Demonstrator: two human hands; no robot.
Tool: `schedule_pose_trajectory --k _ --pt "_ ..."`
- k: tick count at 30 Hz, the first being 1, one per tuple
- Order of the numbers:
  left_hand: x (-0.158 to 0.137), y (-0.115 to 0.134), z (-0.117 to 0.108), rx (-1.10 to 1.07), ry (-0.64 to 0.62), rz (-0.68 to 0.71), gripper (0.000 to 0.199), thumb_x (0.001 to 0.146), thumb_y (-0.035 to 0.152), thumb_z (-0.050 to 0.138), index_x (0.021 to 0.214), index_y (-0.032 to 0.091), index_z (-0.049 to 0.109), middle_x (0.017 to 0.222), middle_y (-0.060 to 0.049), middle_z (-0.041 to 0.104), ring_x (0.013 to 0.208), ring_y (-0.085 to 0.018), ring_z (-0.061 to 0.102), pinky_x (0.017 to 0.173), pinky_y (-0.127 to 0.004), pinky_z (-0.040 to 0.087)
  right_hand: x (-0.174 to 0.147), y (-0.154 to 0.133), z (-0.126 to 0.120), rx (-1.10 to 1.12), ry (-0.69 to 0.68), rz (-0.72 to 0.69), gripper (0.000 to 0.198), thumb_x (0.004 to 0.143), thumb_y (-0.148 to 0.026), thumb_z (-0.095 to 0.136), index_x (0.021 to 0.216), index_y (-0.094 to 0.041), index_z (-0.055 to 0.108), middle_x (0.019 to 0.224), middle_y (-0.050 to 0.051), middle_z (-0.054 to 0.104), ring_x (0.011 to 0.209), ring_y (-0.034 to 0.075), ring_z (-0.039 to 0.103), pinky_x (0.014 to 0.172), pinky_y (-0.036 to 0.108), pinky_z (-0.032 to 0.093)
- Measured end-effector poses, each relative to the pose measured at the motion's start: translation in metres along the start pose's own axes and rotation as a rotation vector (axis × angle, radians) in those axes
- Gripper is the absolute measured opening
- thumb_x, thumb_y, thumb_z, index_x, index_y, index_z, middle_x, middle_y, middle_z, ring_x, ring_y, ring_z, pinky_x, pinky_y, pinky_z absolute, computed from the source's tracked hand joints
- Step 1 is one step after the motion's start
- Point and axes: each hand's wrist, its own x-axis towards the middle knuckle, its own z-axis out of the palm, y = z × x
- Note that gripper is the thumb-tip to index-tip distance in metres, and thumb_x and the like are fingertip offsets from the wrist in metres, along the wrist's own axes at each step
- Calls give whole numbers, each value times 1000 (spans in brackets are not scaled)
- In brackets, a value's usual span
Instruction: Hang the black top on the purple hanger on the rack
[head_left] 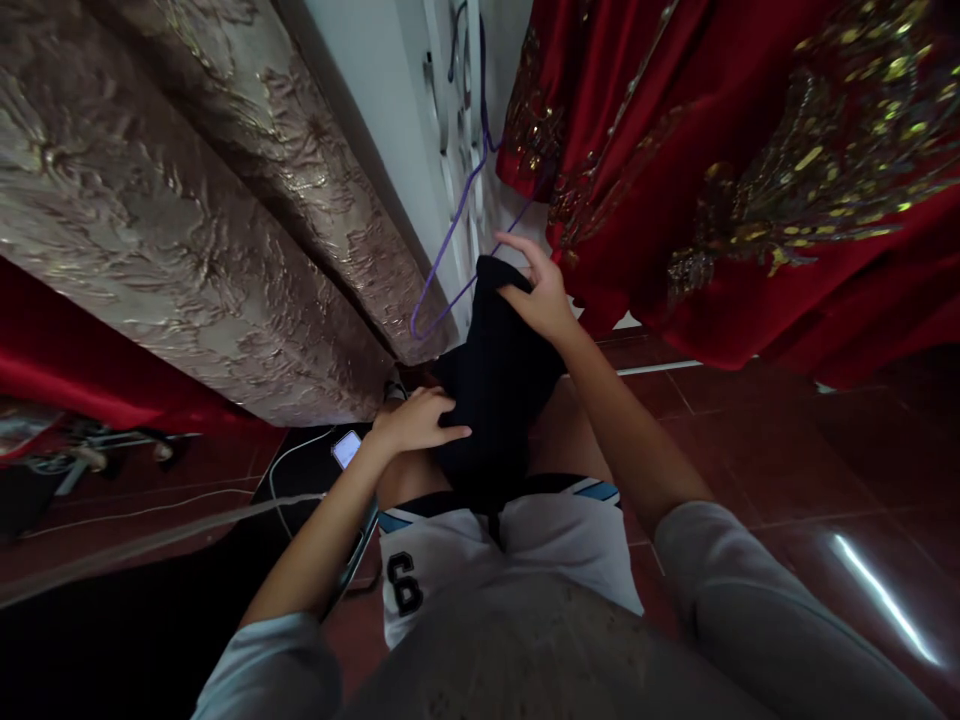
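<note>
A dark navy garment [495, 380] hangs over my lap and between my knees, its upper end raised into a point. Near that upper end my right hand [544, 295] grips the cloth, thumb on top and index finger stretched out past it. At the garment's left edge is my left hand [420, 420], its thumb lying over the fabric and its fingers curled at the side, partly hidden. Just beyond the cloth hangs a purple clothes hanger [450, 235], with no garment on its bar; neither hand is seen holding it.
Red satin cloth with gold sequins [720, 200] hangs at the right. Textured beige curtains [225, 220] fill the left. A white metal rack [469, 130] stands ahead. A lit phone [346, 449] and a white cable [281, 460] lie on a black surface at my left.
</note>
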Motion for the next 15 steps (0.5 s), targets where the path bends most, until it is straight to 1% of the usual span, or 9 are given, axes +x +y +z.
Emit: schedule_pose_trajectory --k 2,3,5,6,7,9,11,13,15 --pt "-8 -12 -8 232 -91 -226 41 85 57 71 85 16 74 95 -14 71 104 -34 62 92 -45 49 8 20 10 -7 -99 23 64 78 -14 55 141 -21 55 146 7 58 139 23 52 119 39 41" --pt "-11 -19 -13 326 -105 -354 39 84 54 72 89 16 74 101 -17 71 111 -39 58 94 -49 48 9 26 14 -11 -158 30 62 78 -13 53 140 -21 56 147 6 58 141 22 50 122 39 38" --pt "-20 -33 -25 427 -57 -543 33 86 44 68 97 14 75 114 -23 68 123 -46 49 97 -57 44 6 32 22 -14 -224 58 51 81 -12 50 130 -21 62 137 6 64 133 22 56 119 38 42" --pt "-26 -37 -32 445 4 -565 32 88 40 63 102 13 74 121 -24 66 127 -47 46 98 -60 41 4 32 25 -16 -212 79 43 83 -13 50 123 -20 65 128 6 68 125 22 61 114 38 47" --pt "-32 -40 -39 436 82 -539 32 90 36 59 108 13 72 128 -24 64 130 -47 43 100 -63 38 1 31 26 -16 -171 102 33 86 -17 50 114 -19 67 117 6 71 115 23 64 108 39 51" --pt "-47 -37 -57 358 269 -417 34 92 36 53 117 17 68 136 -17 62 135 -42 42 105 -63 34 -4 24 28 -7 -67 141 19 90 -26 52 97 -18 68 97 6 71 98 23 66 94 39 57" --pt "-62 -29 -77 280 459 -302 33 93 37 52 120 23 65 135 -10 65 139 -38 41 110 -63 29 -7 17 26 16 -18 159 19 91 -35 58 87 -18 67 85 5 67 84 21 64 81 37 57" --pt "-75 -22 -97 295 591 -274 30 93 38 53 118 27 66 130 -6 69 143 -38 39 114 -67 20 -9 9 23 40 -22 173 25 89 -41 63 79 -19 64 76 3 62 73 18 59 68 33 52" --pt "-84 -20 -113 367 694 -280 25 90 44 60 106 28 71 124 -5 73 141 -42 41 115 -73 9 -11 3 18 46 -29 199 30 89 -45 65 73 -20 60 69 1 56 65 15 52 58 29 44"
